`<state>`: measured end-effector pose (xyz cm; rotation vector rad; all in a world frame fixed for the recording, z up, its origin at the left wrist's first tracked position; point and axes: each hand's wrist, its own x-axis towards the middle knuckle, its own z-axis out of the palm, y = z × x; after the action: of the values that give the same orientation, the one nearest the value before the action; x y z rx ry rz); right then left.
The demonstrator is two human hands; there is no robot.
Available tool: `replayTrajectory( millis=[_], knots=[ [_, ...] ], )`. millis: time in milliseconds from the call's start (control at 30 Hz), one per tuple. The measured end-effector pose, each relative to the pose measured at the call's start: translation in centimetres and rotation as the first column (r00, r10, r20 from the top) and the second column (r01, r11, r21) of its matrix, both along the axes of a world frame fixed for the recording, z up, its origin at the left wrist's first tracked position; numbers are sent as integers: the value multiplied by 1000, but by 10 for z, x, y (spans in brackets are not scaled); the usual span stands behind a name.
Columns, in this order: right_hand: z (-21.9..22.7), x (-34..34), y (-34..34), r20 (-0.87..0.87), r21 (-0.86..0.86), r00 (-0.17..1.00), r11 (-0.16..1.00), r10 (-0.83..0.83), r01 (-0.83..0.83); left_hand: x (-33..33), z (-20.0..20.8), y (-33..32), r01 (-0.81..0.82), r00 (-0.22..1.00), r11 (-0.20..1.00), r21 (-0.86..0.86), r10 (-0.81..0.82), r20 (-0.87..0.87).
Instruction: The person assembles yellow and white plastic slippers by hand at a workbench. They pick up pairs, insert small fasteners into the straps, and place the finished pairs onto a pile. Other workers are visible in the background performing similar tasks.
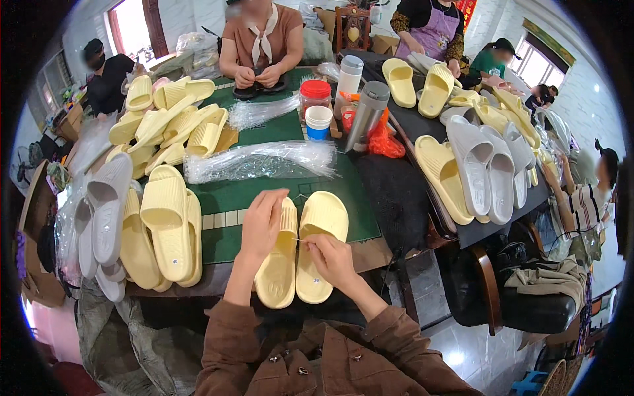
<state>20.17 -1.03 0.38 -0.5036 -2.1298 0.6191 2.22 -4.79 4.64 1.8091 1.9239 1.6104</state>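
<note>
A pair of pale yellow slide slippers lies side by side in front of me, toes away: the left slipper [276, 280] and the right slipper [328, 214]. My left hand [263, 221] rests against the left slipper's strap with its fingers stretched out. Over the right slipper's footbed, my right hand [330, 259] pinches a thin, whitish plastic strand [298, 239] running toward the gap between the two. A fine loop of the same kind shows near the slippers' straps. Where the strand's far end goes is hidden.
Bundles of clear plastic strands [264, 162] lie on the green mat [356, 211] beyond the slippers. Piled yellow and grey slippers [170, 224] flank me at left and right. A blue-white cup [318, 122], red-lidded jar [314, 96] and flasks stand ahead. Co-workers sit around.
</note>
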Motion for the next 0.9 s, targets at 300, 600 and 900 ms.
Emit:
replayTrajectory(
  millis=[300, 600, 900],
  knots=[
    [-7, 4, -2, -101, -170, 995, 985, 4, -22, 22, -18, -33, -27, 917, 999, -40, 8, -398],
    [1, 4, -2, -119, -97, 993, 995, -7, -4, 40, -22, -31, -114, 900, 990, -79, 69, -431],
    [1, 7, -1, -120, -164, 992, 986, 25, -44, 53, -20, -25, -210, 882, 974, -87, 151, -447]
  ],
)
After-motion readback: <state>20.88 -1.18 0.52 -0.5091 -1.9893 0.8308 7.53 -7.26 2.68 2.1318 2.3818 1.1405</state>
